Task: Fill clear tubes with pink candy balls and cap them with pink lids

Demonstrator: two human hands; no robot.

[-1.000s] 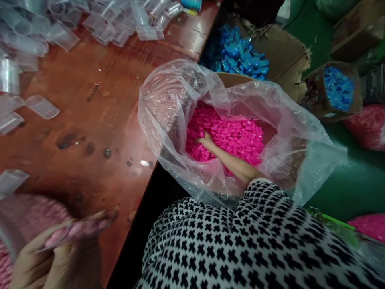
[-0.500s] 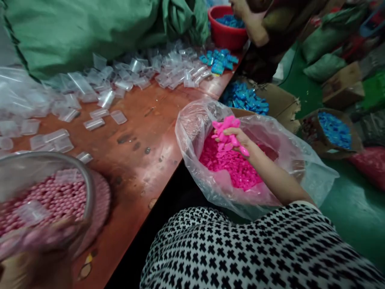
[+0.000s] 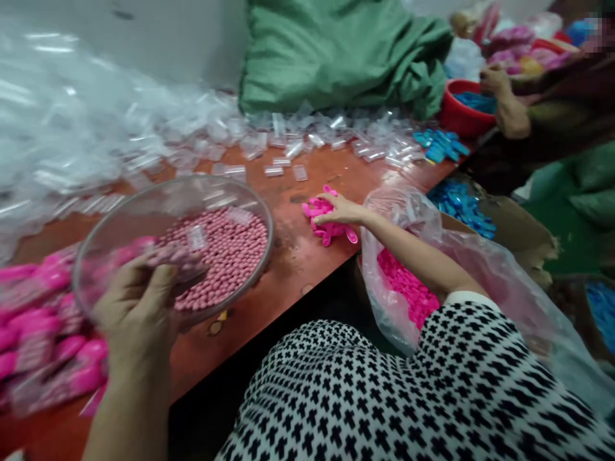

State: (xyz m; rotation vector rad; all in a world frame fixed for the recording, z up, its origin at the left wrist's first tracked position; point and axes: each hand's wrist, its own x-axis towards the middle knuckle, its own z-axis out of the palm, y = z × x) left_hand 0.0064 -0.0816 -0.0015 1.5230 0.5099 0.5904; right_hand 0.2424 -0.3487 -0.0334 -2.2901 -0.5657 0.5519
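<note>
Head view, looking down at my two hands. My right hand (image 3: 339, 211) lies open, fingers a bit apart, on a small heap of pink plastic bits (image 3: 327, 221). The heap sits on the red-brown table (image 3: 298, 275), near its edge. My left hand (image 3: 137, 314) is curled, and its fingers seem to pinch a clear packet (image 3: 175, 256), but that part is blurry, so I can't be sure. It is over a clear round bowl (image 3: 266, 224) full of pink beads (image 3: 223, 256).

Things could go wrong here. If I push the heap too hard, bits could slide off the edge into the dark gap by my lap. If my left hand bumps the bowl, it could tip and spill beads onto the pile of pink packets (image 3: 43, 339).

There is only a small bare patch between the bowl and the heap. Past it lie many little clear sleeves (image 3: 288, 160). My right arm reaches over the clear bag (image 3: 401, 218) that holds more pink bits (image 3: 406, 288), so I could snag it.
</note>
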